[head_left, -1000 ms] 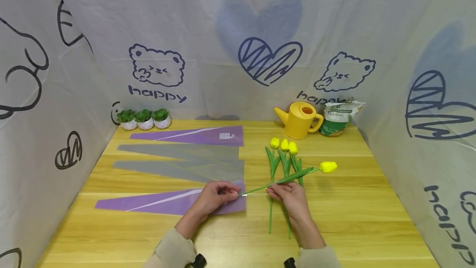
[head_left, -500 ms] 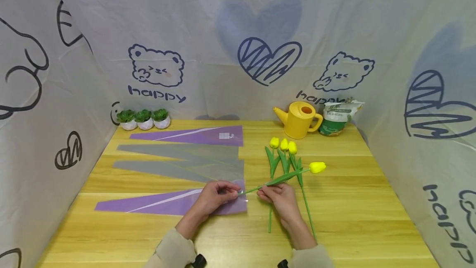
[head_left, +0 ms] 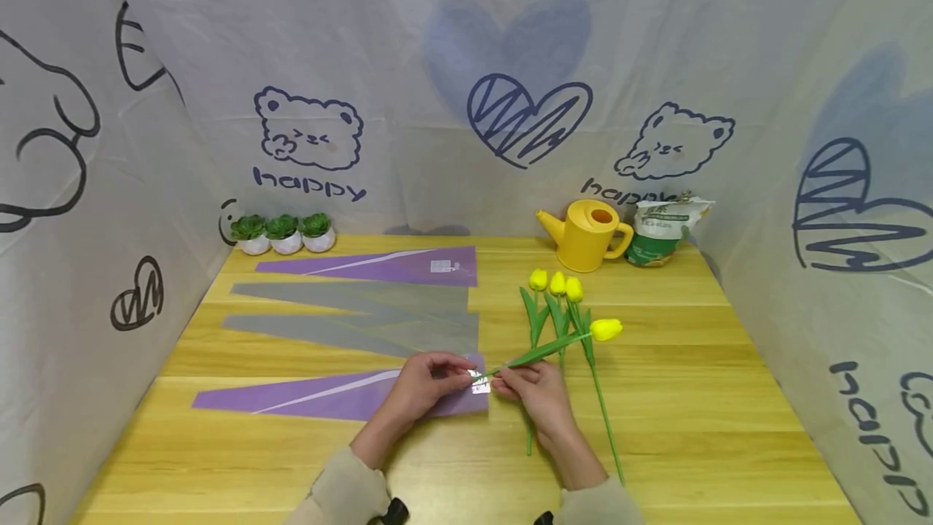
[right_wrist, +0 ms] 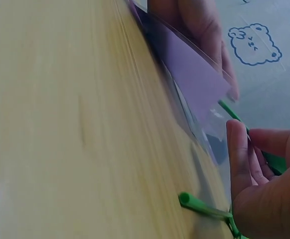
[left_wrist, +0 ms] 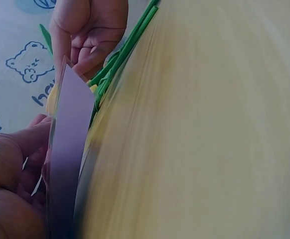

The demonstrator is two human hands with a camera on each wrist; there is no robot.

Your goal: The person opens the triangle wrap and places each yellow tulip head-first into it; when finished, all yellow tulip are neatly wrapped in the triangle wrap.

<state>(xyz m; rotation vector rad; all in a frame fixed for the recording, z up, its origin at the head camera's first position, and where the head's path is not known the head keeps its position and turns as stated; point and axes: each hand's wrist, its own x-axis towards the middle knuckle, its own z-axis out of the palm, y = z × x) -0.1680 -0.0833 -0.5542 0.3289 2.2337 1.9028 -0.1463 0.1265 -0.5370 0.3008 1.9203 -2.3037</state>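
Observation:
My right hand (head_left: 543, 399) pinches the green stem of a yellow tulip (head_left: 607, 330), which lies slantwise above the table with its bloom to the right. My left hand (head_left: 430, 387) grips a purple flower sleeve (head_left: 313, 394) near its wide right end, lifting that edge a little. The right wrist view has the tulip's stem (right_wrist: 229, 110) reaching the sleeve's clear edge; whether its tip lies inside is hard to tell. Three more yellow tulips (head_left: 557, 283) rest on the table beyond and beneath my right hand.
Two grey sleeves (head_left: 364, 332) and another purple sleeve (head_left: 379, 266) lie behind the left hand. Three potted succulents (head_left: 284, 233) line the back left. At the back right stand a yellow watering can (head_left: 586, 235) and a green and white bag (head_left: 659, 232). Printed cloth surrounds the table.
My right hand has moved left with the tulip, bringing its stem further toward the left hand. The held sleeve's wide edge has shifted slightly right. The left hand stays nearly in place.

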